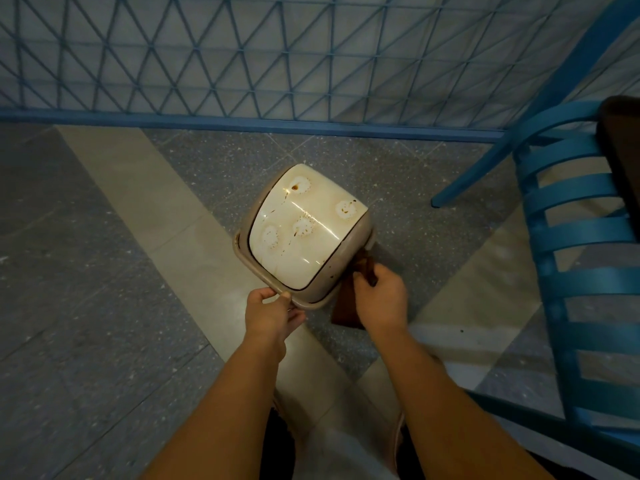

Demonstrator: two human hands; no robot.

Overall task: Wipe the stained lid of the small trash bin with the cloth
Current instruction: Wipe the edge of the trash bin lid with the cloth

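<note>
A small beige trash bin (349,271) stands on the floor in the middle of the view. Its cream lid (304,233) carries several whitish blotches and brown stains. My left hand (272,315) grips the bin's rim at the near left corner. My right hand (379,294) is at the bin's right side, shut on a dark brown cloth (346,311) that hangs down beside the bin to the floor. The cloth lies against the bin's side, off the lid.
A blue slatted chair (571,237) stands close on the right, one leg (485,168) reaching toward the bin. A blue lattice fence (277,64) runs along the back. The floor is grey speckled tile with pale bands (138,188).
</note>
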